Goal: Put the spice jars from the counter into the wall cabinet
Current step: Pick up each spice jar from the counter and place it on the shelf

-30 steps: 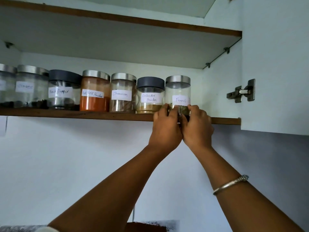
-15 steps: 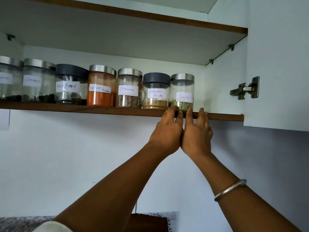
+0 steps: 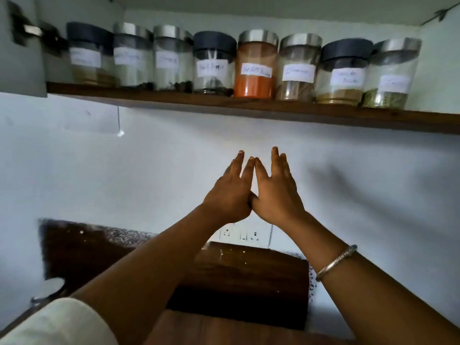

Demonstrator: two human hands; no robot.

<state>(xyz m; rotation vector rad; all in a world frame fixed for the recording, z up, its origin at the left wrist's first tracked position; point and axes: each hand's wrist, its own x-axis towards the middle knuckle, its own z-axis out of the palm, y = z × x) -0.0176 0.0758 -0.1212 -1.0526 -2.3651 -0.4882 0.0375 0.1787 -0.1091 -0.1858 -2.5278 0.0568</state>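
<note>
Hovering below the shelf [image 3: 249, 105], left hand [image 3: 229, 195] and right hand [image 3: 276, 195] are both empty, fingers straight, index tips touching. Eight jars [image 3: 214, 68] stand in a row on the shelf, well above the hands.

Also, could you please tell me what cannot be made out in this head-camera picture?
- Jar labels, head view: motion blur smears the handwriting; the leftmost jar and rightmost jar are unreadable.
- Shelf: its right end is cut off by the frame edge.
- Counter: largely covered by both forearms and a dark board, so any jars left there are hidden.
- Shiny round object, lower left: too blurred to identify.
</note>
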